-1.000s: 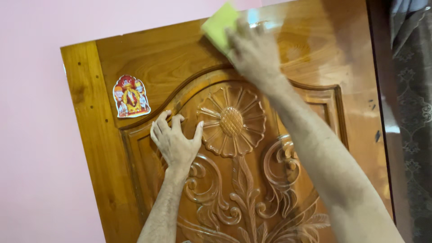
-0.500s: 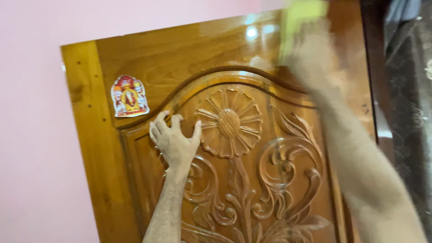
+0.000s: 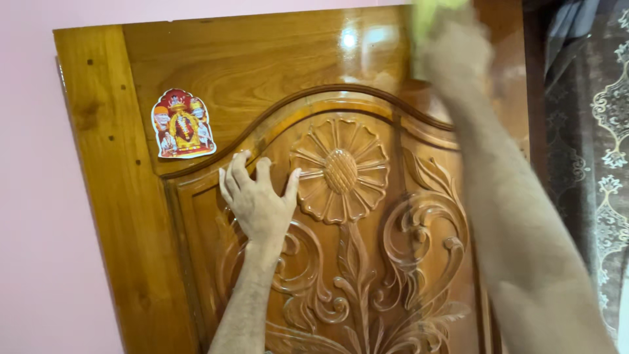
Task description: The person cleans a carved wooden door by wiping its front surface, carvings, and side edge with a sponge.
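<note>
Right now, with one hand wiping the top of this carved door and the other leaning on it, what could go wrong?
1. The right hand presses the yellow-green cloth near the door's top right corner; a sweep could run off the edge.
2. The left hand braces on the glossy carved panel and may slip or leave smudges.
3. Wiping leftward could catch and lift the sticker.

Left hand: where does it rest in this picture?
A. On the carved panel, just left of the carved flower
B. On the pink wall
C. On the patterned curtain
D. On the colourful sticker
A: the left hand lies spread on the carved wooden door, its thumb close to the carved flower, below and to the right of the sticker.
</note>
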